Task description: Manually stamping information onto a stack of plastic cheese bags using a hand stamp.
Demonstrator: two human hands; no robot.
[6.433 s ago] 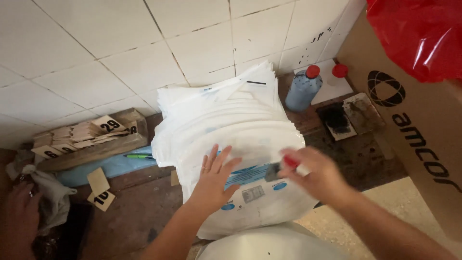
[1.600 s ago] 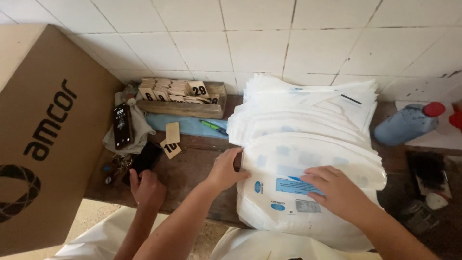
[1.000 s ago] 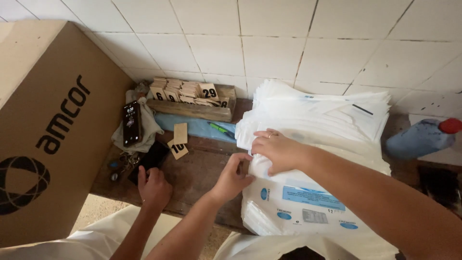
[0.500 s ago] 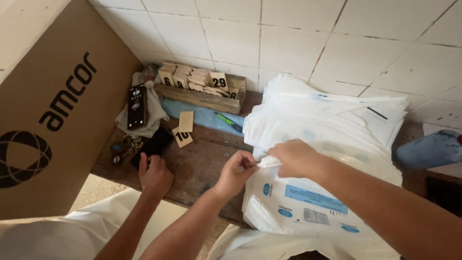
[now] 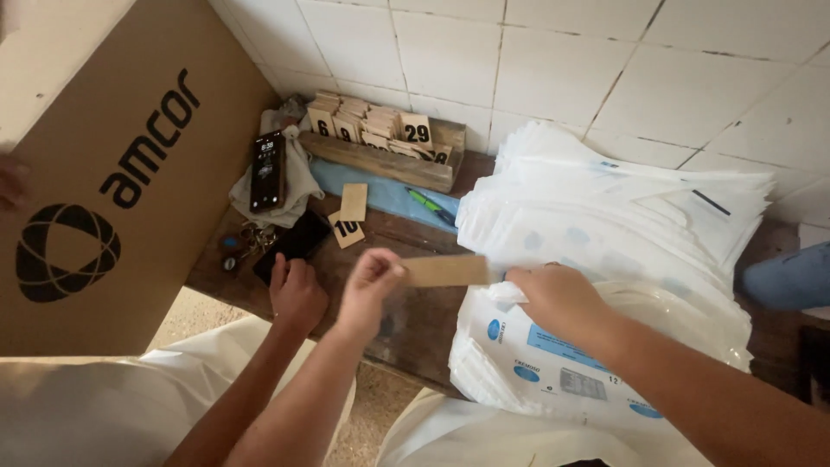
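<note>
My left hand (image 5: 370, 278) pinches one end of a flat brown cardboard strip (image 5: 447, 271). The strip's other end reaches the left edge of a tall stack of white printed bags (image 5: 622, 216). My right hand (image 5: 553, 298) rests on the stack's near left corner and grips the raised corner of the top bag (image 5: 553, 363). The stack sits on a dark wooden bench (image 5: 406, 324) against a white tiled wall.
Another person's hand (image 5: 298, 292) rests by a black flat object (image 5: 298, 242) on the bench. A phone (image 5: 268, 170) lies on a cloth. A wooden tray of number cards (image 5: 389, 151), a green pen (image 5: 428, 203), loose cards (image 5: 350, 216), a big cardboard box (image 5: 112, 173) and a blue bottle (image 5: 791, 277) are around.
My left hand has drawn a brown cardboard strip out to the left from under the top bag's corner. My right hand stays on that corner. The view shifted slightly.
</note>
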